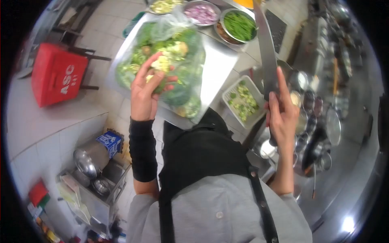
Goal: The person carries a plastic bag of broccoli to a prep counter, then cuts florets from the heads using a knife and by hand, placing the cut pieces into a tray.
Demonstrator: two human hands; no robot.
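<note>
the left hand [149, 87] grips a pale green floret [161, 64]; the right hand [283, 115] closes around a large knife's [266, 44] handle.

We're looking down into a kitchen, pale floor tiles [95, 30] showing at the upper left, grout lines running between them. Over on the left, a red box [60, 75] jumps out at us — white letters reading "ASC" on its side, dark bars [101, 58] jutting out beside it. Below it we pick up a pale tiled wall [60, 139], then a big metal pot [91, 158] touching a blue-and-white pack [110, 142]. Across on the right, a long steel worktop [350, 174] bends along the view's rim, crowded with metal bowls [324, 161] — and low down, a bright white glare [348, 224] gleams at us.
</note>
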